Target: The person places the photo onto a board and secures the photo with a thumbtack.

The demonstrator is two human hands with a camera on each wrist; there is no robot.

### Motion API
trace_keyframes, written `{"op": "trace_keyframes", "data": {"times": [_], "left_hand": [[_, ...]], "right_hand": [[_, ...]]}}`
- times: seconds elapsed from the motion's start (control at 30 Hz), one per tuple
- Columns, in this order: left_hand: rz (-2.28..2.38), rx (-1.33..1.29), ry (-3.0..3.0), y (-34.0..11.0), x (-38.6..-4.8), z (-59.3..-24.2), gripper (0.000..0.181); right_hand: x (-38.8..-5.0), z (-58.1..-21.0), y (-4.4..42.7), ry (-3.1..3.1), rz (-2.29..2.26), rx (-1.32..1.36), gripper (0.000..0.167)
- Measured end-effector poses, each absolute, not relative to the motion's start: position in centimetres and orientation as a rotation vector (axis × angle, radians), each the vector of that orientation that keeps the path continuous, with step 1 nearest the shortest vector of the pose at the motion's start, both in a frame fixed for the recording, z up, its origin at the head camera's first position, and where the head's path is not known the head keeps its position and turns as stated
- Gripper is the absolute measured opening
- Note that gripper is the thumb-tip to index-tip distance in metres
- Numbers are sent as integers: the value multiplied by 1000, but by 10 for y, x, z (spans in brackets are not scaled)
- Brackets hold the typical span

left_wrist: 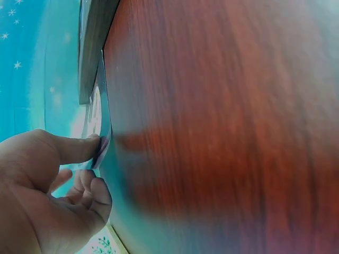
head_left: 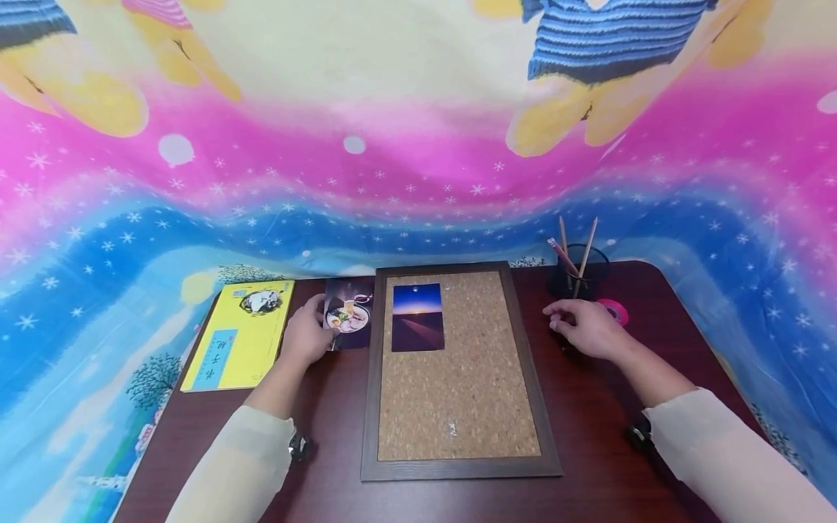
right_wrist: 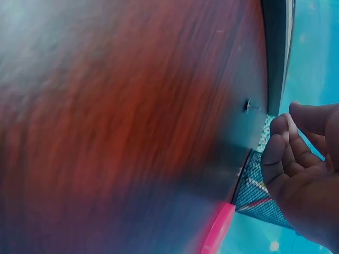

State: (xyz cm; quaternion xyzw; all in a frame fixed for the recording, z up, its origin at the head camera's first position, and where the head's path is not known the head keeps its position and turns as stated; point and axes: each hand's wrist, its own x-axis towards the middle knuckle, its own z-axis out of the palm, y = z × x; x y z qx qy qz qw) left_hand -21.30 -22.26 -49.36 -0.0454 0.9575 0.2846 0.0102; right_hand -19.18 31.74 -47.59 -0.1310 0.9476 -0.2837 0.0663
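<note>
At the left of the cork board, my left hand (head_left: 307,334) pinches the near-left edge of a photo of a food bowl (head_left: 349,319). In the left wrist view the thumb lies over the edge of the photo (left_wrist: 95,114), which bends up a little from the table. The cork board (head_left: 467,396) lies flat in a dark frame, with a sunset photo (head_left: 418,319) at its upper left, a pin at the photo's top. To the right of the board hovers my right hand (head_left: 588,327), fingers loosely curled, nothing visible between them. A small pushpin (right_wrist: 248,106) lies on the table near it.
A black mesh pencil cup (head_left: 578,276) with several pencils stands at the back right, beside a round pink object (head_left: 616,311). On the left lies a yellow booklet (head_left: 251,341). A printed cloth (head_left: 418,181) hangs behind the dark wooden table (head_left: 418,501).
</note>
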Motion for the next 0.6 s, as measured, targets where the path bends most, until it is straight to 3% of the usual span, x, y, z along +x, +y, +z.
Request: {"op": "trace_keyframes", "data": {"times": [0.6], "left_hand": [[1102,-77,2975,-237,-198,-495,77]], "right_hand": [[-175,-480,336,2813,-790,-441,21]]}}
